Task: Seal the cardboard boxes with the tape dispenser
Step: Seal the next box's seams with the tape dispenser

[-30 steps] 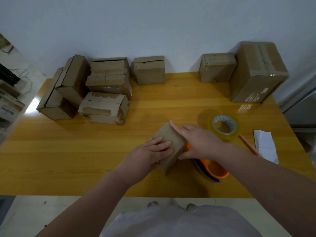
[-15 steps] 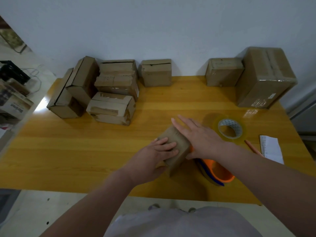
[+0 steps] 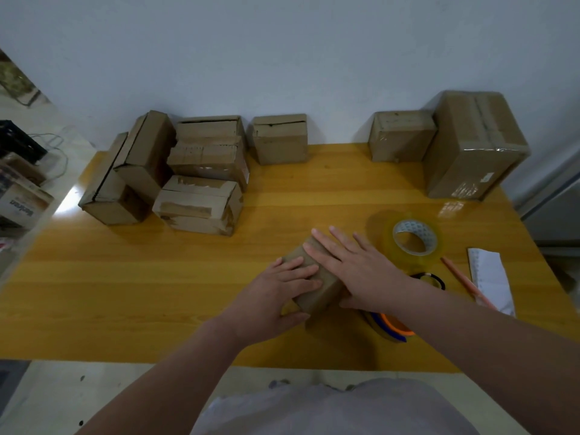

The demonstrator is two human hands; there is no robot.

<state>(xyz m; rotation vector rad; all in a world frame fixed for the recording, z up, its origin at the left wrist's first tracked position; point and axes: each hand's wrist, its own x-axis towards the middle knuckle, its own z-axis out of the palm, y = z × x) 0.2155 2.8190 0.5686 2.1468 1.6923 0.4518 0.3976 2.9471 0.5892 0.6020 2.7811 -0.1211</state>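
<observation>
An orange pencil lies just beside white paper on the yellow table; black crate far left

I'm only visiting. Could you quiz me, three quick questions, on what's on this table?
1. True or false: the left hand and the right hand both touch the small box.
2. The clear tape roll lies: A) right of that box, B) left of it, C) on it.
3. Fill in: the orange dispenser lies partly hidden under the ___ arm.
Key: 1 true; 2 A; 3 right.
</observation>
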